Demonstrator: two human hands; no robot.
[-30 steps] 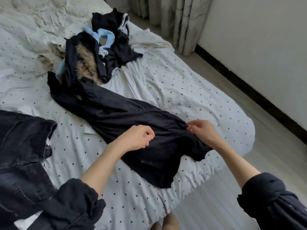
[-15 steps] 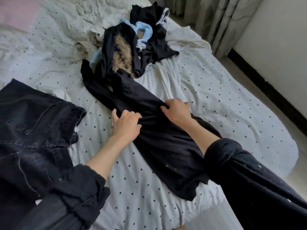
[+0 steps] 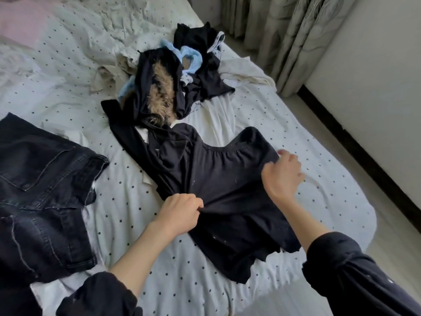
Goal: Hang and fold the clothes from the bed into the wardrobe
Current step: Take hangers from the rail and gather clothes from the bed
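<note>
Centrally, a black garment (image 3: 223,188) lies spread on the bed (image 3: 319,137), close to its near edge; its long axis runs diagonally, from the clothes pile (image 3: 180,80) further up the bed down toward the near right corner, with the ragged hem end pointing at that corner; the left hand (image 3: 180,213) pinches a fold of the cloth on the garment's left edge, fingers curled round it; the right hand (image 3: 282,176) grips the cloth at the garment's right edge, slightly blurred, fingers bent into the fabric; the two hands are well apart, one on each side of the garment; dark jeans (image 3: 43,192) lie flat by the bed's left edge, apart from the garment; curtains (image 3: 296,35) hang beyond the bed's far right corner.
</note>
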